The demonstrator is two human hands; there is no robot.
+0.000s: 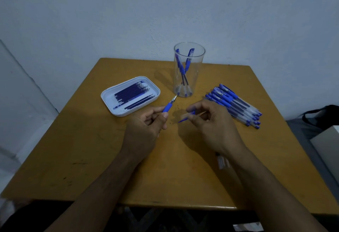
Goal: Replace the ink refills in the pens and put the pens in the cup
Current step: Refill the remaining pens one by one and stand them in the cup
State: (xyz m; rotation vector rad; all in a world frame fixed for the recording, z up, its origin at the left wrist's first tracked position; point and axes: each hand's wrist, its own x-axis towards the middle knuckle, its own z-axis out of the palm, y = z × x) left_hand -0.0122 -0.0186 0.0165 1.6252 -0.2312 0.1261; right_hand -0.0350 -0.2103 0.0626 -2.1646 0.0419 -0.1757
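We are looking down at our two bare hands over a worn yellow-brown table (91,158). Our left hand (145,127) pinches the blue grip section (167,107) of a pen we have taken apart, its metal tip pointing away toward the clear cup (189,70) at the far centre, which already holds two pens. Our right hand (211,125) curls its fingers around what looks like the clear barrel with a thin blue refill; blur hides the exact hold. A white tray (110,101) of spare refills (134,94) lies at the left, just beyond the left hand. A pile of pens (236,103) waits at the right. We judge this pen is mid-reassembly; next the two halves must be lined up, screwed together, then dropped into the cup.
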